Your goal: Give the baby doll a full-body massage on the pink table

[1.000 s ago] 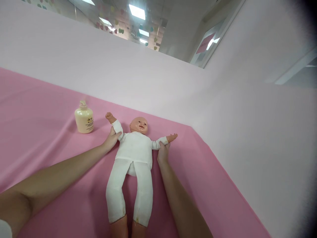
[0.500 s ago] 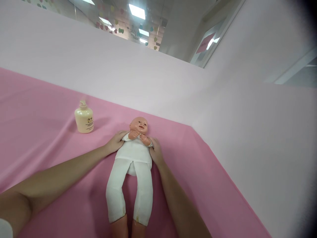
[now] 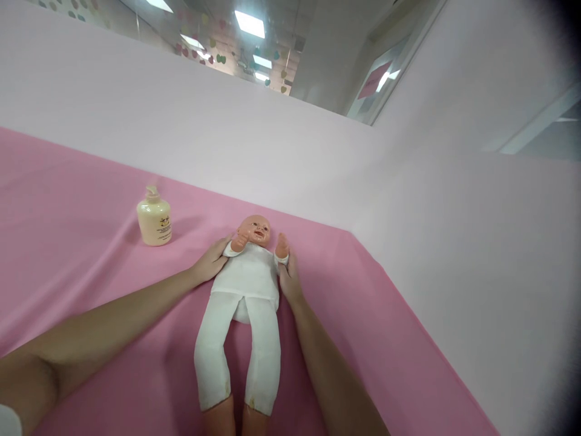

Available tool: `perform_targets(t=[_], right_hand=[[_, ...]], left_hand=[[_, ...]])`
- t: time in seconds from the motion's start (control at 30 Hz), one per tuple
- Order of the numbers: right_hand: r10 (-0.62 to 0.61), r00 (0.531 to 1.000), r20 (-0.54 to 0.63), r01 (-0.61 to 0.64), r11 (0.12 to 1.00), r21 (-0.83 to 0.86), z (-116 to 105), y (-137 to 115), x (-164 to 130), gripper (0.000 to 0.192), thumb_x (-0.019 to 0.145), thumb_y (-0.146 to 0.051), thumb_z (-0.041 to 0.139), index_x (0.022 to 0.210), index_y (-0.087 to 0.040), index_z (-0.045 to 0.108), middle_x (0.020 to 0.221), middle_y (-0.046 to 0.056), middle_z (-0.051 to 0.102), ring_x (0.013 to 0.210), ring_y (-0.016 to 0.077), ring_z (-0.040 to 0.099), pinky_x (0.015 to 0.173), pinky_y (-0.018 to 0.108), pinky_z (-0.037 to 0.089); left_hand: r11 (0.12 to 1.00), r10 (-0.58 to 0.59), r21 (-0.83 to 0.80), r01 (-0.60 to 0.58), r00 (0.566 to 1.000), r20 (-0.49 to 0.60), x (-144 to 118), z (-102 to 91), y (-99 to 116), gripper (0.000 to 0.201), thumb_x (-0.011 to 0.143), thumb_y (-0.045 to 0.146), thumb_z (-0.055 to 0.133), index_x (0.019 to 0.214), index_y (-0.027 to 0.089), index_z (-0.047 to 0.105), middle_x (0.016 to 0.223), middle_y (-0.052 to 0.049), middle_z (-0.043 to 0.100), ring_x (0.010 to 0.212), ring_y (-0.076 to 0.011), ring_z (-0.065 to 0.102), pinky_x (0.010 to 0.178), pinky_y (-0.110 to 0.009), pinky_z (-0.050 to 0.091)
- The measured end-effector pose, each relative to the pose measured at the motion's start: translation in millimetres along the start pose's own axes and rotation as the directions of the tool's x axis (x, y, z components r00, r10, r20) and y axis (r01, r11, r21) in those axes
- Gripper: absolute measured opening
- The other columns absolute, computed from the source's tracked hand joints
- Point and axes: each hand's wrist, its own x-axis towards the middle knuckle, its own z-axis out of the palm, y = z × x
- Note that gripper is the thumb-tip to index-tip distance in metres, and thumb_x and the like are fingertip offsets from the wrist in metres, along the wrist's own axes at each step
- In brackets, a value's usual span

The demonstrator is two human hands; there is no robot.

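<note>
A baby doll (image 3: 247, 275) in a white top and white trousers lies on its back, its head away from me. My left hand (image 3: 214, 260) is closed round the doll's arm on the left, near the white cuff. On the other side, my right hand (image 3: 291, 280) grips the doll's other arm at the sleeve, and that doll hand (image 3: 282, 244) points up and outward. The doll's left-side hand (image 3: 239, 242) rests near its chin. Some of my fingers are hidden behind the doll's arms.
A cream pump bottle (image 3: 155, 223) stands on the pink sheet (image 3: 104, 260), left of the doll. White walls (image 3: 227, 145) rise behind and at the right. A window (image 3: 272, 54) above shows ceiling lights and hanging coloured shapes.
The doll's arms have spread from over its chest. My right hand has moved its arm out to the right and up; my left hand has shifted the other slightly left.
</note>
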Motion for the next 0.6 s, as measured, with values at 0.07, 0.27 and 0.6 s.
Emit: perform_targets(t=[0.07,0.27,0.6], right_hand=[[0.032,0.999,-0.044,-0.033,0.999,-0.017,1,3,0,0.076,0.092,-0.040,0.044,0.156,-0.019,0.008,0.160,0.010,0.021,0.148,0.0201,0.024,0.121,0.044,0.022],[-0.095,0.995,0.014,0.096,0.984,-0.149,1,14,6,0.089,0.093,-0.047,0.043,0.155,-0.017,-0.012,0.163,0.010,-0.010,0.152,0.0205,-0.004,0.123,0.049,0.007],[-0.008,1.000,-0.013,0.005,0.962,-0.273,-3,25,9,0.066,0.090,-0.043,0.042,0.149,-0.014,0.036,0.152,0.013,0.039,0.143,0.0249,0.035,0.119,0.047,0.025]], left_hand=[[0.996,-0.048,-0.072,0.048,0.999,-0.009,-1,1.2,-1,0.077,0.089,0.025,0.050,0.157,0.020,0.013,0.150,-0.011,0.045,0.141,-0.0277,0.038,0.120,-0.047,0.023],[0.981,-0.193,-0.022,0.192,0.978,-0.085,-1,3.3,-9,0.084,0.095,0.040,0.043,0.156,0.018,-0.011,0.164,-0.011,0.010,0.152,-0.0218,0.001,0.124,-0.042,0.004],[0.965,-0.185,0.185,0.186,0.982,-0.021,2,-1.8,-27,0.070,0.094,0.039,0.040,0.155,0.015,0.017,0.146,-0.018,0.045,0.134,-0.0314,0.042,0.113,-0.050,0.030]])
